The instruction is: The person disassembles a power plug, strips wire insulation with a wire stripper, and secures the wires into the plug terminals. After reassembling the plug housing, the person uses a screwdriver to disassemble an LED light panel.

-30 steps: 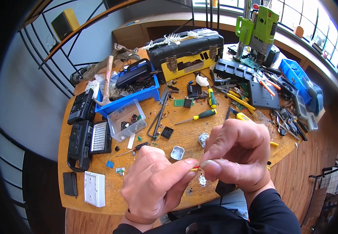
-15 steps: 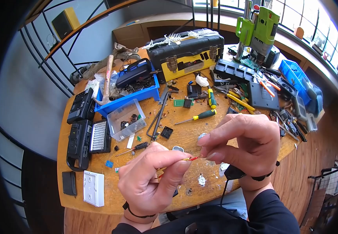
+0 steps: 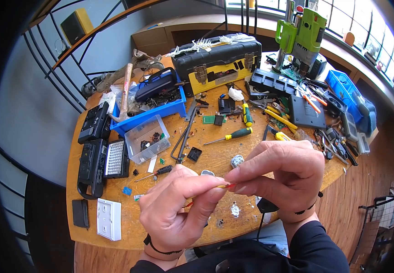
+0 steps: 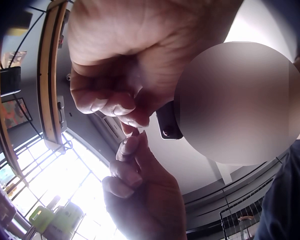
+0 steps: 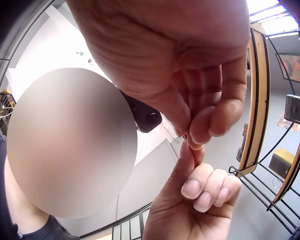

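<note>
Above the front of the workbench, my left hand [image 3: 172,209] pinches thin wires between thumb and forefinger. A short yellow wire [image 3: 223,186] and a red wire [image 3: 232,185] show at its fingertips. My right hand [image 3: 290,175] pinches the red wire close by, its thumb and forefinger almost meeting the left fingertips. Most of the wire lies hidden inside the fingers. In the right wrist view, a bit of red shows between both hands' fingertips. Behind the hands are a small white cup [image 3: 208,173], partly covered, and a round whitish piece [image 3: 237,161].
Screwdrivers [image 3: 240,133], hex keys [image 3: 185,139] and a clear plastic box [image 3: 149,141] lie beyond the hands. A blue bin [image 3: 153,116] with a hammer [image 3: 126,93], a black-and-yellow toolbox [image 3: 215,63] and a green drill press [image 3: 308,34] stand farther back. A white case [image 3: 109,219] sits left.
The hands first drew apart, baring a short stretch of red wire. Since then the right fingertips have come back left along it, close to the left fingertips.
</note>
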{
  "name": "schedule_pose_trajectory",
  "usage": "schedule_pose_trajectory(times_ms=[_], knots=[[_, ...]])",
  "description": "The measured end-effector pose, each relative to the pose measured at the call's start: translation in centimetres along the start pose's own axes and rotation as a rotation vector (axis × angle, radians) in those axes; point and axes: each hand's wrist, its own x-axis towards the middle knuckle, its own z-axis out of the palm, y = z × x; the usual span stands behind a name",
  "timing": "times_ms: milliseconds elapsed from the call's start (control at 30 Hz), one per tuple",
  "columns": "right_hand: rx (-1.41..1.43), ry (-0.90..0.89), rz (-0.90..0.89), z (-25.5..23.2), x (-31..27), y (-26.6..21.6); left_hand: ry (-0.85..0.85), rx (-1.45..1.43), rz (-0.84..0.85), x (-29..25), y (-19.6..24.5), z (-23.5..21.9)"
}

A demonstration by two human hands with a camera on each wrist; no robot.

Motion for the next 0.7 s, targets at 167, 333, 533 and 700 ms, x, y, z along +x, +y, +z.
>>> schedule_pose_trajectory(times_ms=[167,333,533,700], knots=[[-0.014,0.023,-0.018,0.05,-0.06,-0.01,-0.022,0.039,0.029,-0.01,0.08,-0.15],[0.074,0.062,0.095,0.52,-0.63,-0.33,-0.031,0.132,0.149,0.10,-0.13,-0.18],[0.583,0.062,0.367,0.69,-0.68,-0.27,0.014,0.290,0.352,0.52,-0.29,0.21],[0.754,0.007,0.438,0.69,-0.55,0.10,0.006,0.304,0.345,0.28,-0.07,-0.46]])
